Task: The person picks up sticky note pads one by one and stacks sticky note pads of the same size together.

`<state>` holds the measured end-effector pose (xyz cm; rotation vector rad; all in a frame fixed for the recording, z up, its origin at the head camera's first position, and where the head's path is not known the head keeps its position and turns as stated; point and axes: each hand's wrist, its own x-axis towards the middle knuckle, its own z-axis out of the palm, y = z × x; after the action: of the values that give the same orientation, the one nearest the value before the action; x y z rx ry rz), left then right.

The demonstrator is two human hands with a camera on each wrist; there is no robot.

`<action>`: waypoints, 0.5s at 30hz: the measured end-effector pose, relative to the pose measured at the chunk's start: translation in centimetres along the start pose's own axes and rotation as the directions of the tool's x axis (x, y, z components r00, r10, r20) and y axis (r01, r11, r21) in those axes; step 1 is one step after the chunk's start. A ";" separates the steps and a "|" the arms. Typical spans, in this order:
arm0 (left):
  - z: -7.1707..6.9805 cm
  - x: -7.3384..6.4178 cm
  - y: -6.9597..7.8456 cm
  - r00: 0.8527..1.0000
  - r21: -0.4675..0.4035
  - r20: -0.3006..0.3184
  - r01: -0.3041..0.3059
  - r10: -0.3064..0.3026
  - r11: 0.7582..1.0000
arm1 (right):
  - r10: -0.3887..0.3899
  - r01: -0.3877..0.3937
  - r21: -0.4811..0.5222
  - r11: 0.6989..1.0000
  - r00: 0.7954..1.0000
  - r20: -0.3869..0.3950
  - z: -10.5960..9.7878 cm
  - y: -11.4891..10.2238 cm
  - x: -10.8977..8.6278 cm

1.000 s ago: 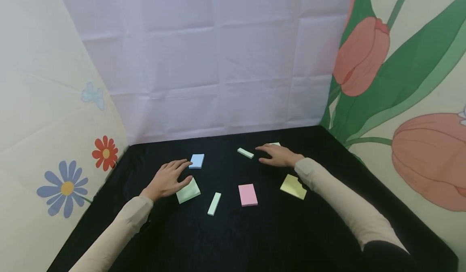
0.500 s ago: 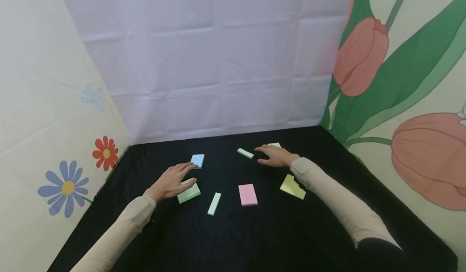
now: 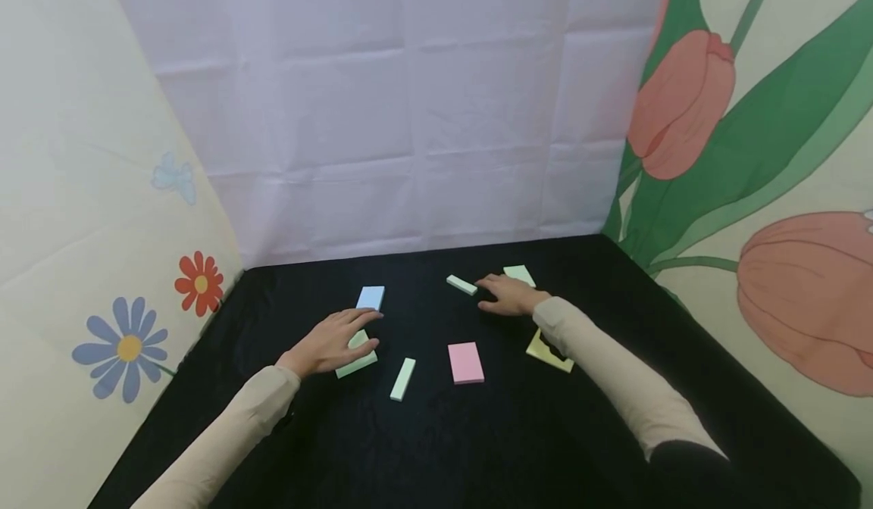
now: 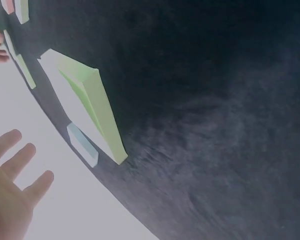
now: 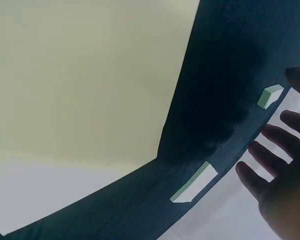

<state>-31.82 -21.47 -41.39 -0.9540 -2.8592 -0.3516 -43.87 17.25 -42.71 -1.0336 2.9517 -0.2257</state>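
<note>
Reads as early on, my judgement: neither hand grips anything; all 7 pieces lie singly, none stacked, so prob. all the handling is left.

Nearest piece: slim mint-green paper strip (image 3: 461, 285), just off the fingertips of the R hand (image 3: 511, 295). Pink rectangular paper pad (image 3: 466, 363) = dial centre, 12 = far side: that strip's at 12; pale-green square paper pad (image 3: 520, 275) at 1; yellow square paper pad (image 3: 546, 355) at 3, part hidden by the beige cloth sleeve (image 3: 617, 376); blue rectangular paper pad (image 3: 371, 298) at 10; light-green square paper pad (image 3: 359, 363) approx 9, part under the L hand (image 3: 336, 340); second slim mint strip (image 3: 402, 379) betw. 8 & 9. All on the black cloth table (image 3: 436, 448), white sheet (image 3: 409, 115) behind at 12.

Views: head cam has L hand overlapping blue & light-green pads; L wrist cam shows its fingers apart, clear of both, plus the light-green pad's thick side. R wrist cam shows R fingers apart w/ nothing betw., plus much more of the yellow pad's face. Pink pad: whole in head cam only; just a corner in L wrist.
</note>
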 end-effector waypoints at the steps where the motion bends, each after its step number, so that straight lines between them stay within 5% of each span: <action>1: 0.0 0.0 0.1 1.000 -0.004 0.007 -0.002 0.002 1.000 | 0.003 -0.003 -0.004 1.000 1.000 0.001 0.0 -0.1 0.1; 15: 0.7 0.7 1.5 0.995 -0.043 0.038 -0.091 0.093 0.995 | 0.026 -0.026 0.070 0.997 1.000 -0.002 0.1 0.2 0.1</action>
<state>-31.47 -19.69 -41.65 -1.1081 -2.8417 -0.3874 -44.08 17.37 -42.79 -0.9873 2.9345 -0.3281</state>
